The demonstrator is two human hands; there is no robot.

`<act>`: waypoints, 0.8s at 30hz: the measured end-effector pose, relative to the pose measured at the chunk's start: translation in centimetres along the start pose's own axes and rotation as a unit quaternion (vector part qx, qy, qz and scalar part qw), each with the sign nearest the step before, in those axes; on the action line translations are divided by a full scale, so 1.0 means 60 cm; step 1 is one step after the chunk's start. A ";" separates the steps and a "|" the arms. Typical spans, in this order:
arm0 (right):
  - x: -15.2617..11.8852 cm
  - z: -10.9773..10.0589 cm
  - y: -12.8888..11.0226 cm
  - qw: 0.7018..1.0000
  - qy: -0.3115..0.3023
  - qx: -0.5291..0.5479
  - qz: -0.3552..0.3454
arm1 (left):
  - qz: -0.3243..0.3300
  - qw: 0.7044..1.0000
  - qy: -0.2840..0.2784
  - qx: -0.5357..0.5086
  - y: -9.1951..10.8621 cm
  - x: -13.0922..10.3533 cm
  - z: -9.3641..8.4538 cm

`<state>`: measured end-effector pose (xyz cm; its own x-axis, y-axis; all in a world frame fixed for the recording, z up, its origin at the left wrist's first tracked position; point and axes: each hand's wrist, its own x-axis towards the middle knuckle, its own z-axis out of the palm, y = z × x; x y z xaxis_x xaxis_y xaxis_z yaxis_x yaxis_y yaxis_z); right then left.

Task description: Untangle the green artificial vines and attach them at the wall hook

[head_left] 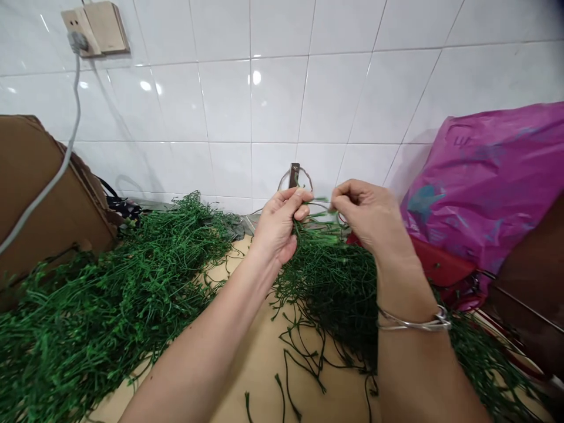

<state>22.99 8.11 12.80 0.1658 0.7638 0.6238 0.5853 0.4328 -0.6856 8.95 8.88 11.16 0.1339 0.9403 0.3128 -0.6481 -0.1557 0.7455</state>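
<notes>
Thumb and fingers of my left hand (279, 220) are closed on a few thin green plastic stems (321, 214), which look like artificial plant pieces, their pale tips pointing right. Just to the right, my right hand (368, 214), with a silver bangle at the wrist, pinches at the end of a thin green stem; its fingertips partly hide it. Below both hands lies a dense heap of dark green stems (343, 282) with knobbed ends. A larger heap of brighter green branched stems (145, 282) spreads to the left.
Loose stems (304, 358) lie on the tan work surface (251, 352). A cardboard box (44, 182) stands at left, beside a grey power cable (73, 129). At right are a purple plastic bag (489, 170) and a red bag (440, 261). A white tiled wall (229, 106) closes the back.
</notes>
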 end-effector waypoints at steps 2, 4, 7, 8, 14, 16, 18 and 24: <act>0.004 -0.024 0.021 0.997 -0.022 -0.071 -0.004 | -0.005 0.998 -0.042 0.038 0.010 -0.005 0.000; 0.004 -0.049 0.033 0.988 -0.055 -0.143 0.022 | 0.003 0.993 -0.081 0.085 0.015 -0.009 0.001; -0.003 -0.074 0.018 0.979 -0.034 -0.197 0.044 | 0.017 0.987 -0.093 0.133 0.015 -0.009 -0.002; -0.006 -0.076 0.005 0.981 -0.018 -0.188 0.035 | 0.019 0.986 -0.085 0.140 0.014 -0.007 -0.003; -0.024 -0.043 -0.062 0.985 -0.170 0.017 -0.031 | 0.016 0.992 -0.061 0.113 0.009 -0.003 -0.009; -0.024 -0.029 -0.062 0.977 -0.205 0.048 -0.038 | 0.006 0.992 -0.048 0.118 0.010 -0.003 -0.011; -0.022 -0.022 -0.055 0.977 -0.205 0.038 -0.039 | -0.001 0.990 -0.033 0.135 0.010 -0.001 -0.015; -0.021 -0.014 -0.048 0.977 -0.204 -0.059 -0.002 | 0.046 0.979 -0.071 0.184 0.003 0.015 -0.034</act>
<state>21.74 5.53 14.31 -0.1540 0.8997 0.4085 0.6763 0.3974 -0.6202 7.45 10.32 10.37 0.2087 0.8696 0.4474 -0.3512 -0.3604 0.8642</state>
